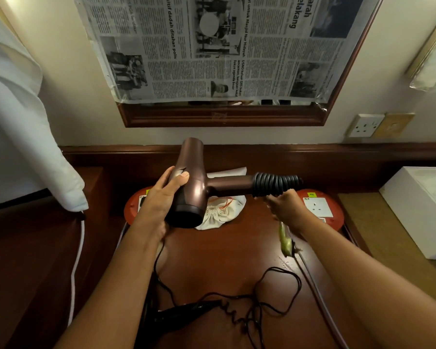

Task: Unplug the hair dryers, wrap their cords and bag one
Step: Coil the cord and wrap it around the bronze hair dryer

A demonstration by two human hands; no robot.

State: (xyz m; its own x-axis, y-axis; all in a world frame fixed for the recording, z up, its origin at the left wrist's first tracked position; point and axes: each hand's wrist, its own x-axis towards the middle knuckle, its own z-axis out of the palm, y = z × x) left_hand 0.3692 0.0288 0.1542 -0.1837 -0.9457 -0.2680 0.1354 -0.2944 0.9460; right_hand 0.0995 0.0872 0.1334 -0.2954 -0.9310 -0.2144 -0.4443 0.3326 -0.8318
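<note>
Item 1: bronze hair dryer (190, 182), being held above the tabletop (224, 253), barrel running away from the viewer toward the wall, handle pointing right. The left hand (165, 195) is wrapping its grip round the barrel from the left side, thumb lying across the top.

Item 2: black cord (275, 183), sitting in tight coils round the outer end of the handle. The right hand (285, 207) is reaching up from below, its grip closing on the cord just under the coils; the fingertips are blurred, so the exact hold is probably a pinch.

Item 3: cloth drawstring bag (219, 212), lying on the tabletop directly under the held dryer, its gathered mouth facing the viewer; its contents cannot be made out.

Item 4: black hair dryer (184, 313), lying at the near edge of the tabletop, its loose cord (282, 290) sprawling in loops to the right.

Item 5: two red socket boards (317, 207), lying on the tabletop behind either forearm.

Item 6: open white box (418, 210), standing on the surface at far right.

Both forearms are extending forward from the bottom edge, wrists raised.
</note>
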